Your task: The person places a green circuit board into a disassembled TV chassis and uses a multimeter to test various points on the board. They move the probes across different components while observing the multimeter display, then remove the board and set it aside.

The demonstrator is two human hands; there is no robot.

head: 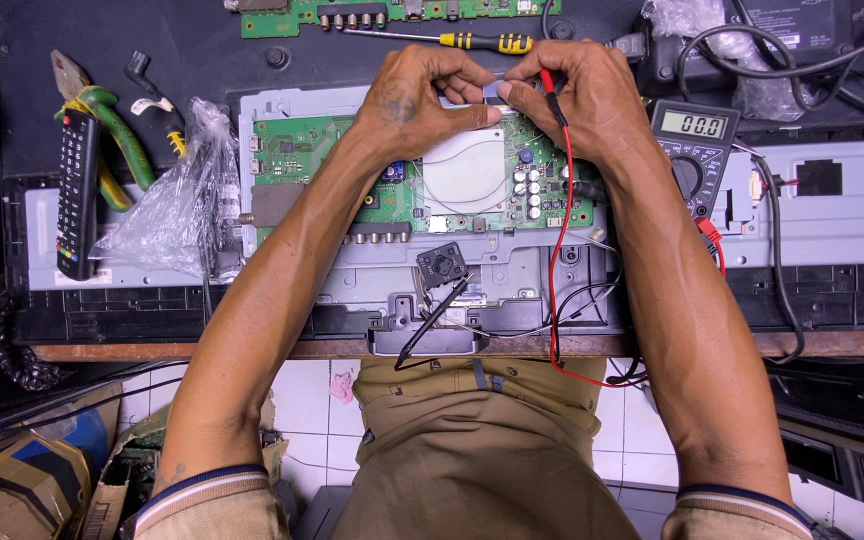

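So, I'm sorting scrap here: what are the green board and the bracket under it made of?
The green board looks like resin laminate with a glossy green coating, studded with soldered parts. The bracket appears to be stamped sheet metal, matte grey, with punched slots.

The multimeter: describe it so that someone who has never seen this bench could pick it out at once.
Start at the green circuit board in the middle of the bench, under both hands. Go past the right hand to the grey metal panel on that side. The multimeter lies at the panel's near edge, a dark handheld box with a pale display above a round dial, unlike the long, button-covered remote control at the far left.
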